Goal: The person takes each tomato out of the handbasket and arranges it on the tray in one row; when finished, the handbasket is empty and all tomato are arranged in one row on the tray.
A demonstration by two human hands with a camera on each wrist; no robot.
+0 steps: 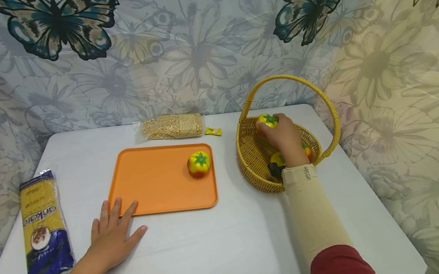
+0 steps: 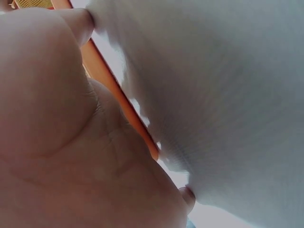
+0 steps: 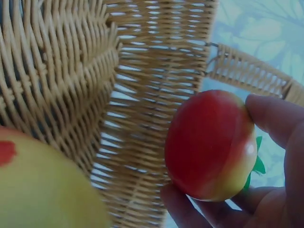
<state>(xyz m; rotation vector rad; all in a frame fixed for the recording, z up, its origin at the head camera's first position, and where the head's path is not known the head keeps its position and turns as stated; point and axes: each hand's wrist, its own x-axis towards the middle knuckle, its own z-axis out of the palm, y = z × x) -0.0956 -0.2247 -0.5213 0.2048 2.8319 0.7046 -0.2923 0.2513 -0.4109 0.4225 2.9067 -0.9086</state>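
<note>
My right hand (image 1: 286, 137) is inside the yellow wicker basket (image 1: 253, 167), gripping a red-and-yellow toy tomato (image 3: 209, 147) with a green leafy top. Thumb and fingers lie around its sides in the right wrist view. A similar toy tomato (image 1: 198, 164) sits at the right end of the orange tray (image 1: 155, 178). My left hand (image 1: 113, 239) is spread flat, its fingertips over the tray's near-left edge and its thumb on the white table. More yellow and red pieces lie in the basket below my right wrist, partly hidden by it.
A blue-and-yellow packet (image 1: 45, 231) lies at the table's left side. Behind the tray are a clear bag of grains (image 1: 171, 127) and a small yellow wrapped piece (image 1: 213, 131). The basket's tall handle (image 1: 332, 115) arches above my right hand.
</note>
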